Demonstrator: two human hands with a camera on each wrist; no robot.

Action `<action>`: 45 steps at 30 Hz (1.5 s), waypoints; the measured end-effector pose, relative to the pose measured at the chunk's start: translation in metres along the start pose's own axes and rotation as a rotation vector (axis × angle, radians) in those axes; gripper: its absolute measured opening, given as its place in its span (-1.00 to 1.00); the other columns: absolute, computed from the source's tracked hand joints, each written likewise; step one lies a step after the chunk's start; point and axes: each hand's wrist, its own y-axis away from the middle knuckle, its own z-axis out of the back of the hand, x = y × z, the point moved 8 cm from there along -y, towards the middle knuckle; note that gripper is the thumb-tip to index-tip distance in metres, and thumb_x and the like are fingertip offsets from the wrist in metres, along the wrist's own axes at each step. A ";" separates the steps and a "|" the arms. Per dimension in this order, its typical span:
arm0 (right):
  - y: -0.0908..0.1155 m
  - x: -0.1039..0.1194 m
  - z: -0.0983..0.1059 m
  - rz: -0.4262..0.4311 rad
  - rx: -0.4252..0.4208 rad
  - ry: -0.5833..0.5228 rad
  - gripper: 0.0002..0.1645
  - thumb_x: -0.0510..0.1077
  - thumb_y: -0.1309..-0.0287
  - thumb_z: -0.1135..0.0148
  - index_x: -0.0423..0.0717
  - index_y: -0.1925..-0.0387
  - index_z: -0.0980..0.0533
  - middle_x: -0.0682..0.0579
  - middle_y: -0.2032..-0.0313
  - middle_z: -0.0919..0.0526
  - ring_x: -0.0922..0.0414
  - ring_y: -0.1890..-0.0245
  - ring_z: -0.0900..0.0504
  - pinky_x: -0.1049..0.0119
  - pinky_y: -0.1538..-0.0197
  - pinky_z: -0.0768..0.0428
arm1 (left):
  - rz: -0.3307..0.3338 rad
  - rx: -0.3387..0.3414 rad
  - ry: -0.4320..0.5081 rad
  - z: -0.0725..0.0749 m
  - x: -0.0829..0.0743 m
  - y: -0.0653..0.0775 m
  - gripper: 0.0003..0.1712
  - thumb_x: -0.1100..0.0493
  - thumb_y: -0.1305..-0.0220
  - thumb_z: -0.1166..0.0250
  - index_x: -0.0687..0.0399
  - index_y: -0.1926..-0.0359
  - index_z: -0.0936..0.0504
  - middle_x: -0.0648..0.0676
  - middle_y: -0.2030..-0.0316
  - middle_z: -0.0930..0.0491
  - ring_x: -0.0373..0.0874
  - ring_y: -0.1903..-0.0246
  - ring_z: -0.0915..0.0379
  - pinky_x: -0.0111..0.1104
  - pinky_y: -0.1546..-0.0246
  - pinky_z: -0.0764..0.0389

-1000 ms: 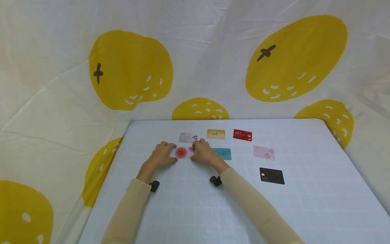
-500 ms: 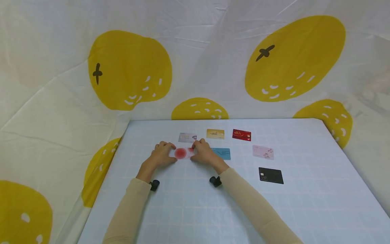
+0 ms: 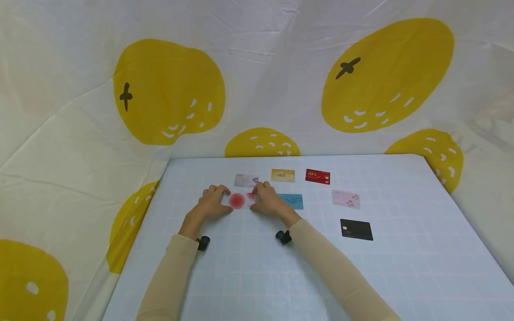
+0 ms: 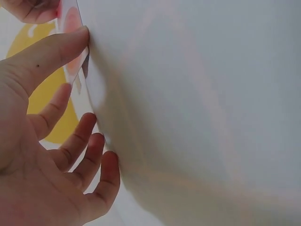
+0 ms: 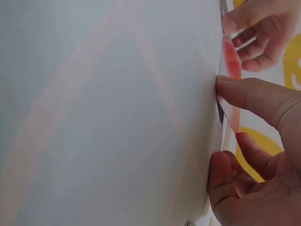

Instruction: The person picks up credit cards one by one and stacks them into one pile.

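Observation:
A white card with red circles lies low over the table between my two hands. The left hand holds its left end, thumb on the near edge and index finger on the far edge; its other fingers spread apart in the left wrist view. My right hand pinches the opposite end the same way, covering part of it. Seen from the right wrist, the card is nearly edge-on. Just right of that hand is a teal card, partly hidden by the wrist. Behind the hands lies a silvery card.
Farther back are a gold card and a red VIP card. To the right lie a pink floral card and a black VIP card. A pale checked cloth covers the table; a fruit-print sheet hangs behind.
Both hands keep their hold on the red-circle card, with almost no movement. The whole head view shifts very slightly; the other cards stay in place.

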 end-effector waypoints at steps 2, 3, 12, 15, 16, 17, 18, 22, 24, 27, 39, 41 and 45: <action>0.000 0.001 0.000 0.010 -0.005 0.000 -0.44 -0.11 -0.12 -0.49 -0.10 -0.04 -0.38 -0.10 0.02 -0.35 -0.04 -0.01 -0.35 0.14 -0.12 -0.49 | -0.001 -0.010 0.005 0.000 -0.001 0.000 -0.39 0.07 -0.15 -0.50 0.01 -0.16 -0.44 0.28 -0.22 -0.32 0.26 -0.19 -0.16 0.18 -0.20 -0.28; 0.000 0.001 0.001 0.014 -0.009 -0.002 -0.44 -0.12 -0.11 -0.49 -0.11 -0.04 -0.37 -0.10 0.02 -0.35 -0.04 0.00 -0.35 0.14 -0.12 -0.49 | -0.006 -0.016 0.006 0.000 -0.001 0.001 -0.39 0.07 -0.15 -0.50 0.01 -0.16 -0.43 0.28 -0.21 -0.34 0.25 -0.19 -0.17 0.18 -0.19 -0.28; 0.003 0.004 0.001 0.036 -0.014 -0.063 -0.45 -0.19 -0.13 -0.46 -0.13 -0.04 -0.34 -0.09 0.05 -0.45 -0.02 0.05 -0.41 0.14 -0.09 -0.51 | -0.043 -0.046 0.034 0.001 -0.007 0.005 -0.40 0.13 -0.13 -0.50 0.05 -0.13 -0.42 0.20 -0.06 -0.45 0.19 -0.09 -0.28 0.12 -0.11 -0.34; 0.003 0.004 0.001 0.062 -0.016 -0.087 -0.48 -0.23 -0.16 -0.43 -0.16 -0.04 -0.33 -0.09 0.10 -0.50 0.00 0.11 -0.45 0.17 -0.04 -0.53 | -0.064 -0.040 0.083 0.000 -0.007 0.005 -0.42 0.18 -0.14 -0.49 0.10 -0.12 -0.41 0.16 0.03 -0.51 0.14 0.00 -0.36 0.04 -0.07 -0.43; 0.003 0.005 0.002 0.070 -0.016 -0.097 -0.49 -0.24 -0.17 -0.41 -0.17 -0.04 -0.33 -0.08 0.12 -0.51 0.00 0.13 -0.47 0.17 -0.02 -0.54 | -0.071 -0.036 0.102 0.000 -0.007 0.005 -0.43 0.20 -0.15 -0.48 0.11 -0.11 -0.40 0.15 0.06 -0.53 0.11 0.04 -0.39 0.00 -0.05 -0.45; 0.003 0.005 0.001 0.075 -0.018 -0.104 -0.50 -0.25 -0.18 -0.40 -0.17 -0.05 -0.33 -0.08 0.15 -0.52 0.01 0.15 -0.48 0.18 0.00 -0.55 | -0.080 -0.034 0.121 0.000 -0.007 0.005 -0.43 0.22 -0.15 -0.48 0.12 -0.11 -0.39 0.13 0.09 -0.55 0.09 0.08 -0.41 -0.03 -0.03 -0.48; 0.003 0.004 0.001 0.076 -0.018 -0.112 -0.52 -0.26 -0.20 -0.38 -0.16 -0.05 -0.33 -0.07 0.17 -0.53 0.01 0.17 -0.48 0.19 0.02 -0.56 | -0.086 -0.029 0.139 -0.001 -0.007 0.005 -0.44 0.24 -0.16 -0.47 0.12 -0.11 -0.38 0.12 0.12 -0.56 0.06 0.11 -0.44 -0.06 -0.01 -0.51; 0.004 0.003 0.001 0.072 -0.023 -0.143 -0.54 -0.27 -0.24 -0.34 -0.15 -0.06 -0.31 -0.05 0.24 -0.54 0.02 0.23 -0.50 0.21 0.09 -0.56 | -0.090 -0.026 0.195 -0.002 -0.008 0.006 -0.45 0.28 -0.19 -0.44 0.13 -0.11 -0.36 0.09 0.19 -0.59 -0.02 0.21 -0.48 -0.13 0.04 -0.54; 0.005 0.002 0.000 0.067 -0.027 -0.154 -0.55 -0.27 -0.25 -0.34 -0.14 -0.06 -0.31 -0.05 0.27 -0.54 0.03 0.25 -0.50 0.23 0.12 -0.55 | -0.093 -0.037 0.212 -0.002 -0.008 0.008 -0.45 0.29 -0.19 -0.44 0.14 -0.11 -0.36 0.08 0.21 -0.61 -0.05 0.24 -0.50 -0.14 0.06 -0.55; 0.005 0.001 0.000 0.060 -0.033 -0.168 -0.56 -0.27 -0.26 -0.33 -0.12 -0.06 -0.32 -0.04 0.27 -0.54 0.03 0.25 -0.51 0.22 0.12 -0.55 | -0.101 -0.058 0.233 -0.003 -0.007 0.009 -0.45 0.32 -0.17 -0.44 0.16 -0.12 -0.38 0.07 0.23 -0.63 -0.08 0.26 -0.53 -0.15 0.07 -0.57; 0.006 -0.001 0.001 0.059 -0.063 -0.208 -0.59 -0.29 -0.27 -0.30 -0.13 -0.07 -0.34 -0.03 0.25 -0.56 0.02 0.23 -0.53 0.19 0.09 -0.58 | -0.056 -0.108 0.277 -0.002 -0.003 0.011 -0.54 0.32 -0.22 -0.37 0.14 -0.12 -0.45 0.11 0.22 -0.64 -0.01 0.22 -0.55 -0.10 0.07 -0.57; 0.007 -0.001 0.001 0.059 -0.068 -0.210 -0.60 -0.29 -0.27 -0.29 -0.13 -0.07 -0.35 -0.03 0.25 -0.56 0.03 0.24 -0.53 0.20 0.09 -0.58 | -0.057 -0.112 0.281 -0.002 -0.003 0.011 -0.54 0.32 -0.22 -0.38 0.13 -0.12 -0.46 0.11 0.22 -0.64 -0.01 0.21 -0.55 -0.10 0.07 -0.57; 0.006 -0.001 0.001 0.059 -0.076 -0.211 -0.60 -0.29 -0.28 -0.29 -0.13 -0.07 -0.35 -0.02 0.27 -0.56 0.04 0.25 -0.53 0.21 0.11 -0.58 | -0.064 -0.118 0.288 -0.002 -0.003 0.011 -0.53 0.32 -0.22 -0.38 0.13 -0.13 -0.46 0.11 0.22 -0.64 -0.01 0.21 -0.56 -0.09 0.07 -0.57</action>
